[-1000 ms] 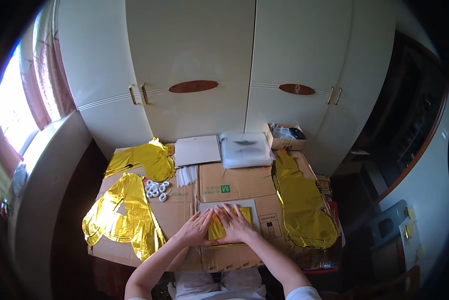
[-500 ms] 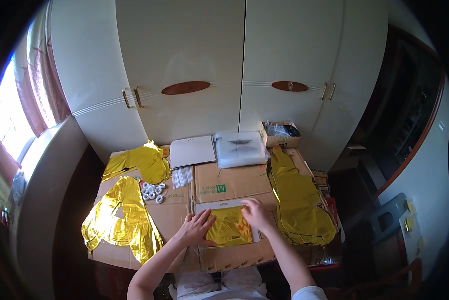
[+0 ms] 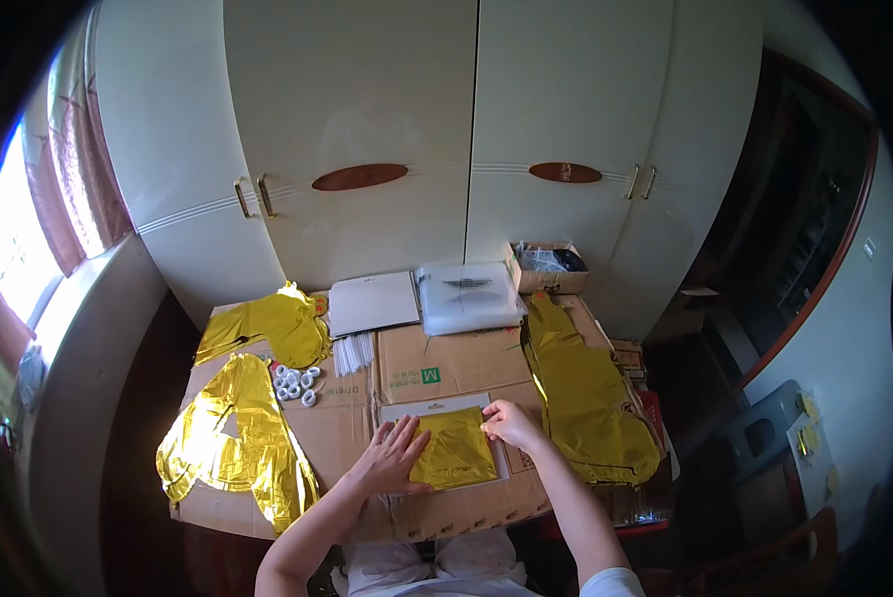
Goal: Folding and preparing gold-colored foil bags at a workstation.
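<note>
A folded gold foil balloon (image 3: 458, 450) lies flat on a white card (image 3: 498, 408) with a hang hole at its top edge. My left hand (image 3: 395, 458) rests on the left side of the foil, fingers spread and palm down. At the foil's upper right corner, my right hand (image 3: 511, 424) pinches the edge between thumb and fingers. Both forearms reach in from the lower edge.
Flat gold foil balloons lie at the far left (image 3: 267, 328), near left (image 3: 232, 438) and right (image 3: 591, 398). Around the cardboard-covered table (image 3: 456, 358) are small white rolls (image 3: 295, 383), white straws (image 3: 355, 353), white cards (image 3: 375, 303), clear plastic bags (image 3: 466, 310) and a filled box (image 3: 551, 282).
The right hand's fingers have closed on the foil's upper right corner, and the foil's right side lies flatter. My left hand stays in place. The whole view has shifted slightly.
</note>
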Action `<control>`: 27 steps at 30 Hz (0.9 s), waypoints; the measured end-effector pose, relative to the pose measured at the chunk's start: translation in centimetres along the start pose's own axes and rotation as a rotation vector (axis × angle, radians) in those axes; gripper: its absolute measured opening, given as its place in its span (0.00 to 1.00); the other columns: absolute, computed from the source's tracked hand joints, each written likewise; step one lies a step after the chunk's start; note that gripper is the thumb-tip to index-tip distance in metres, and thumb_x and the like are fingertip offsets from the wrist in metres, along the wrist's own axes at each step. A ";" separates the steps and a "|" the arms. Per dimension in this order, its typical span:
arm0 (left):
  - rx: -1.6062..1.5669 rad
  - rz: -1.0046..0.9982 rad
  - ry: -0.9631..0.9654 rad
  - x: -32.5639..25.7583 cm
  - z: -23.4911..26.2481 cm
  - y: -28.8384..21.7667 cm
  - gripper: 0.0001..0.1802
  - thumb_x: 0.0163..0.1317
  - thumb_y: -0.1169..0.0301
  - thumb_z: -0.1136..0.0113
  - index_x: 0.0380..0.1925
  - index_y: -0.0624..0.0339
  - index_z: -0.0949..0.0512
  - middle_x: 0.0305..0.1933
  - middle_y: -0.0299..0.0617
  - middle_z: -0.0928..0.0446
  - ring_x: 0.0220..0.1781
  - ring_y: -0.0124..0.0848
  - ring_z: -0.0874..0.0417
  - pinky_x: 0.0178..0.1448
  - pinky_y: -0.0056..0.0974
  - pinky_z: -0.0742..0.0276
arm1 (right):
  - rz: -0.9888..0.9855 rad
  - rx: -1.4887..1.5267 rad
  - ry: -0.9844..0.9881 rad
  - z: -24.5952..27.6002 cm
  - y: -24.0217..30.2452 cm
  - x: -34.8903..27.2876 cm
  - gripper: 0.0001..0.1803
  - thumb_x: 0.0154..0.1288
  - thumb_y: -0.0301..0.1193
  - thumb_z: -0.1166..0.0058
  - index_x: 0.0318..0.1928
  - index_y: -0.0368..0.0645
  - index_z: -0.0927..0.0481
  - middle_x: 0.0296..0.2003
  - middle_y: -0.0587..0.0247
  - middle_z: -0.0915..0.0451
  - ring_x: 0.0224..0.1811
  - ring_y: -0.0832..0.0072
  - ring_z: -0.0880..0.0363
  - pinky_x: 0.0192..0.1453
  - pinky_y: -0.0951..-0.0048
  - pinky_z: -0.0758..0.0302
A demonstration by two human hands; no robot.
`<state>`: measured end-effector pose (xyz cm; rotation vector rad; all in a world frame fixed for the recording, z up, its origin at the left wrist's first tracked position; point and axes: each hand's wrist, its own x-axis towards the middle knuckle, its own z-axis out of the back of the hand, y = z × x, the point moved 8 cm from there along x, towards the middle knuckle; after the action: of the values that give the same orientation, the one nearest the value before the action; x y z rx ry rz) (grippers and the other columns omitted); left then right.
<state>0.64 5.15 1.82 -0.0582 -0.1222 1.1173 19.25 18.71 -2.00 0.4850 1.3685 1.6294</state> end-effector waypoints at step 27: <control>0.066 -0.004 -0.073 -0.2 0.2 -0.2 0.57 0.51 0.26 0.49 0.69 0.58 0.40 0.74 0.62 0.46 0.76 0.59 0.49 0.73 0.64 0.52 | 0.696 -1.103 -0.157 -7.5 4.4 -3.8 0.36 0.70 0.52 0.55 0.67 0.37 0.35 0.69 0.50 0.37 0.74 0.55 0.44 0.76 0.51 0.49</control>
<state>0.76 4.89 2.02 0.0423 -0.1505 1.1193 13.62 11.62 0.72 0.3942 0.0091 2.5168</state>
